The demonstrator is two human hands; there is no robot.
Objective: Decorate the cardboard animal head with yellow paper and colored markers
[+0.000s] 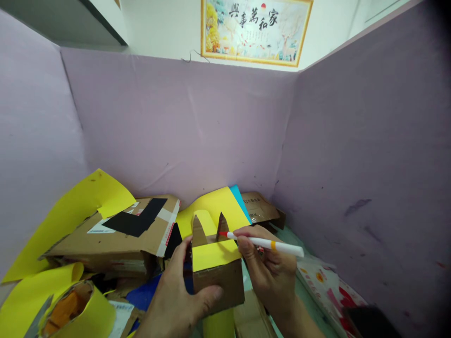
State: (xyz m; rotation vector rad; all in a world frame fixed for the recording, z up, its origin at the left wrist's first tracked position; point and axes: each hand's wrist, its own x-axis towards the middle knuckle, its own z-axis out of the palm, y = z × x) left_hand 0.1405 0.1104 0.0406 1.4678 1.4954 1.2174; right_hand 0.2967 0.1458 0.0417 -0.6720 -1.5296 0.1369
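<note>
My left hand (179, 291) is wrapped round the left side of a small cardboard box (218, 286), its thumb on the front face. Yellow paper (215, 256) covers the upper front of this box, and two pointed cardboard ears (199, 232) stand up from its top. Between thumb and fingers, my right hand (269, 267) grips a white marker (278, 245) with a red tip and an orange band. The red tip is at the right ear (221, 225). Beneath the box a yellow paper-covered piece (219, 324) shows in part.
At left lies a large cardboard box (141, 241) with black paper (139, 223) on it. Yellow sheets (214, 202) lean at the back. A yellow-wrapped tube (100, 314) stands front left. Patterned plastic packaging (327, 286) lies at right. Lilac panels (197, 122) enclose the workspace.
</note>
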